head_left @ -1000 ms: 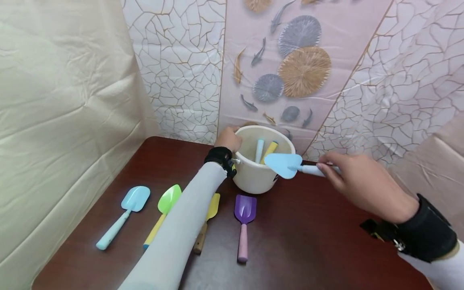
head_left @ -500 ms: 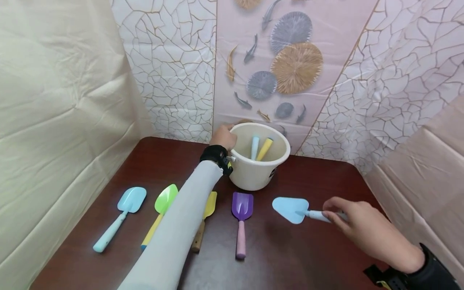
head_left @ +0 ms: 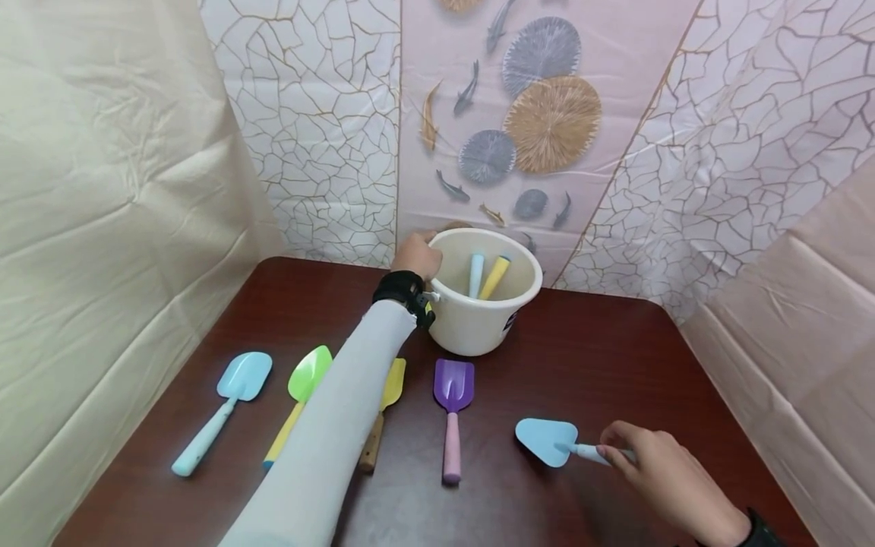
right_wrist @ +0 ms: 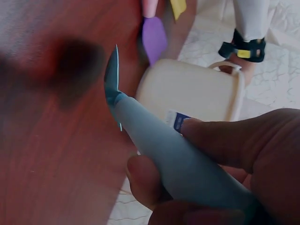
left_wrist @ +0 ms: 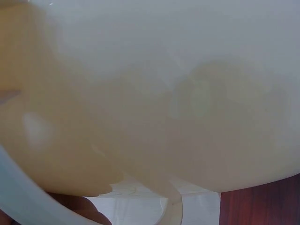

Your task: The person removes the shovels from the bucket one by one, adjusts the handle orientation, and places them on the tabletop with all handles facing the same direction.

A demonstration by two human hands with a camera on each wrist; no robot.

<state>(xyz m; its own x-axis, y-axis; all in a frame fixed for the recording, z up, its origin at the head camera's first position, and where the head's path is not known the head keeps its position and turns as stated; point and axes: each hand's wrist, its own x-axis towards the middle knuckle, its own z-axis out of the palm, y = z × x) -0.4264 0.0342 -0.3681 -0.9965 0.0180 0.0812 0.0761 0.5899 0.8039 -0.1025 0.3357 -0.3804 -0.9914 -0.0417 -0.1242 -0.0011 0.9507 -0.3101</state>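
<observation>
We take the bucket (head_left: 468,328) as hub of the bench (head_left: 608,353). At 8 o'clock lie a light-blue shovel (head_left: 244,377), then a green-bladed shovel (head_left: 308,374); nearer 7:30, a yellow-bladed one (head_left: 393,384), part-hidden by the sleeve (head_left: 342,425). Left hand (head_left: 417,257): fingers curled, gripping the rim at 10 o'clock. Inside we see a blue handle (head_left: 475,276) and a yellow handle (head_left: 494,278). Purple shovel (head_left: 453,386), 6:30. Blue trowel (head_left: 547,441), 5 o'clock, blade-contact with bench unclear; right hand (head_left: 663,465) pinches its handle, fingers closed round it.

Dark-red table (head_left: 601,349) | cream bucket (head_left: 465,327), rear | leftmost blue shovel (head_left: 242,380) | green shovel (head_left: 305,381) | yellow shovel (head_left: 393,385) | purple shovel (head_left: 453,393)
</observation>
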